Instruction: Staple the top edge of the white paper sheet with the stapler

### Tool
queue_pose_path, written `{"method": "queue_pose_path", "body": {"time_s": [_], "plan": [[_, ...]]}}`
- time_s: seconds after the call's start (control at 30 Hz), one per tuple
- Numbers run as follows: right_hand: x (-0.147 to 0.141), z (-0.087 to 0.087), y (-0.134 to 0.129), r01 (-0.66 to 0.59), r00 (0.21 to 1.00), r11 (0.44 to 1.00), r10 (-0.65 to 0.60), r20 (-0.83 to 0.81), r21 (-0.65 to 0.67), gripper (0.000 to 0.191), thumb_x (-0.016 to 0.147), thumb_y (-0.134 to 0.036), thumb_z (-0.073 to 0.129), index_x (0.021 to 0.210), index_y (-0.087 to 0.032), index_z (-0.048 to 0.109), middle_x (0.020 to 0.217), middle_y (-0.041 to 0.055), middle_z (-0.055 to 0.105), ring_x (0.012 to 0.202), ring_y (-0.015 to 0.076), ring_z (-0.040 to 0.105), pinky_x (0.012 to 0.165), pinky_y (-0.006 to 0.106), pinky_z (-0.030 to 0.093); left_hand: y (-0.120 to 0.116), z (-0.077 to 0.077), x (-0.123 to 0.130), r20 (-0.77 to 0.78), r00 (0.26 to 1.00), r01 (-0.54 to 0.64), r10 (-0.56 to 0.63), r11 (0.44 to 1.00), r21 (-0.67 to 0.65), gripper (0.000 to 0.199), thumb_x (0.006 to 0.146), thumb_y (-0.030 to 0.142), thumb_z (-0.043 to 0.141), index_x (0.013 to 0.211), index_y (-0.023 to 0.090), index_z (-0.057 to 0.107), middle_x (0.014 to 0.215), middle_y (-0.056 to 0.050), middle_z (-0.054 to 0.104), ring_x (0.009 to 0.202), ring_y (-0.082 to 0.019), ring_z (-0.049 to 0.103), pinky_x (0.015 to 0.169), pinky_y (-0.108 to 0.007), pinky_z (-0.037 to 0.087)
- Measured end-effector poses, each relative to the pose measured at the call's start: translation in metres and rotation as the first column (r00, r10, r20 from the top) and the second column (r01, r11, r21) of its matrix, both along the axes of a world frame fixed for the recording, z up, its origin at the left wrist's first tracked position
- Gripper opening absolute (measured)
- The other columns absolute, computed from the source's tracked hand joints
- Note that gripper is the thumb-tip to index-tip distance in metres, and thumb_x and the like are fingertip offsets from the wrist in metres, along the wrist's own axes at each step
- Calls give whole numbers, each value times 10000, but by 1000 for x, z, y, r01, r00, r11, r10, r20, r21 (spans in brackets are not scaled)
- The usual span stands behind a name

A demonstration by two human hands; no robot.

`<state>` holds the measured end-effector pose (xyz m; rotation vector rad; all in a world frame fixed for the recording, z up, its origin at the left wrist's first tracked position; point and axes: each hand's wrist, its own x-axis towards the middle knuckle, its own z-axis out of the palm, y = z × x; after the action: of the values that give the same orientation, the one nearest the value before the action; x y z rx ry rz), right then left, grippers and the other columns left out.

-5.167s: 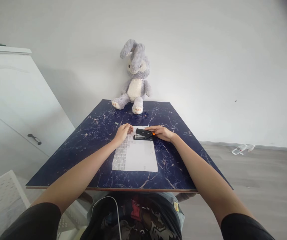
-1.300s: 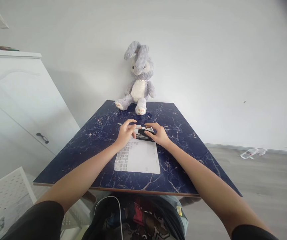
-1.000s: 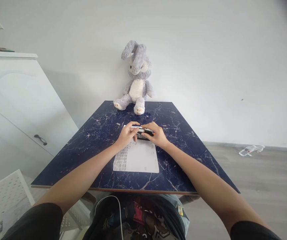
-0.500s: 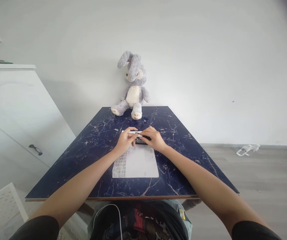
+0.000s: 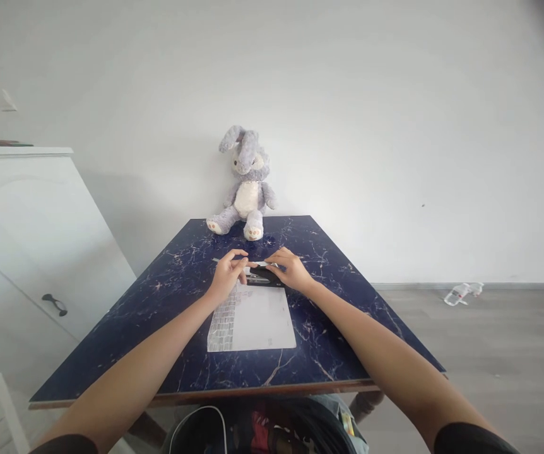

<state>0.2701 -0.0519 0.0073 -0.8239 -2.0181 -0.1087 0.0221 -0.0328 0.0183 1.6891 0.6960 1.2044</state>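
A black stapler-like object (image 5: 266,276) lies across the upper part of a white sheet (image 5: 263,318) with a grey brick-like pattern on its left side. My right hand (image 5: 291,270) is closed on this black object from the right, thumb and fingers at its top. At its left end, my left hand (image 5: 228,272) has its fingers bent, with the index finger and thumb near the object's top; whether they pinch something small cannot be made out. Part of the sheet's far edge is hidden behind the hands.
A grey plush rabbit (image 5: 248,192) sits at the far edge of the dark blue marbled table (image 5: 158,321), against the wall. On the left stands a white cabinet (image 5: 30,239). A clear plastic item (image 5: 462,293) lies on the floor at right.
The view has tilted up and shifted slightly. My left hand has moved a little left, away from my right hand, and more of the black object shows between them.
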Motion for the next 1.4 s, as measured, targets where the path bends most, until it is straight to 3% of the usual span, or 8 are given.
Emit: {"method": "queue_pose_path", "body": {"time_s": [0.17, 0.3, 0.47, 0.57, 0.83, 0.97, 1.27, 1.4], "plan": [[43, 0, 24, 275, 945, 943, -302, -128, -188, 211, 988, -346, 649, 1016, -217, 813, 981, 89, 803, 927, 239, 698, 881, 392, 566, 19, 1, -12, 40, 987, -156, 155, 987, 46, 457, 871, 518, 781, 1128, 189, 594, 903, -89, 799, 542, -130, 654, 558, -255, 542], [93, -8, 38, 527, 748, 662, -659, -80, -532, 206, 941, -282, 646, 899, -186, 823, 891, 84, 815, 847, 223, 727, 817, 304, 546, 50, -3, -36, 7, 938, -347, 348, 934, 83, 493, 783, 452, 858, 1115, 187, 608, 878, -80, 794, 592, -159, 691, 557, -251, 547], [123, -25, 43, 577, 658, 541, -752, -45, -612, 238, 912, -279, 684, 765, -145, 815, 745, 99, 780, 763, 233, 721, 739, 287, 519, 87, -18, -73, -306, 703, -573, 642, 767, 290, 242, 930, 214, 606, 1165, 174, 650, 1046, -118, 809, 893, -225, 792, 834, -339, 614], [123, -28, 45, 567, 670, 537, -742, -30, -625, 191, 881, -270, 721, 777, -155, 832, 729, 82, 779, 752, 239, 729, 718, 285, 523, 97, -29, -85, -529, 491, -560, 692, 716, 418, 313, 847, 94, 609, 1128, 147, 735, 1198, -187, 777, 1164, -336, 734, 1052, -465, 536], [112, -30, 47, 522, 736, 601, -676, -37, -605, 158, 845, -211, 683, 827, -184, 839, 822, 65, 817, 857, 226, 772, 822, 271, 571, 101, -39, -83, -644, 433, -433, 630, 772, 465, 295, 855, 164, 686, 1118, 211, 812, 1235, -172, 764, 1188, -377, 697, 1054, -501, 512], [106, -30, 47, 515, 761, 614, -649, -10, -598, 132, 821, -204, 703, 828, -191, 834, 825, 59, 814, 841, 216, 766, 807, 269, 571, 99, -37, -81, -647, 439, -378, 624, 781, 497, 378, 872, 143, 672, 1230, 206, 779, 1299, -175, 732, 1213, -346, 679, 1061, -448, 504], [104, -30, 45, 546, 758, 613, -652, 25, -571, 125, 838, -205, 714, 846, -203, 839, 875, 59, 819, 817, 202, 754, 787, 262, 563, 94, -33, -75, -611, 490, -375, 622, 783, 496, 152, 893, 108, 629, 840, 197, 740, 1013, -153, 741, 1051, -333, 706, 974, -440, 519], [103, -30, 44, 553, 753, 610, -657, 28, -567, 124, 830, -198, 717, 851, -204, 838, 867, 56, 816, 818, 199, 749, 787, 257, 561, 92, -30, -61, -539, 586, -366, 606, 791, 491, 174, 972, 145, 528, 992, 193, 694, 1091, -133, 740, 1085, -278, 707, 995, -394, 527]]}}
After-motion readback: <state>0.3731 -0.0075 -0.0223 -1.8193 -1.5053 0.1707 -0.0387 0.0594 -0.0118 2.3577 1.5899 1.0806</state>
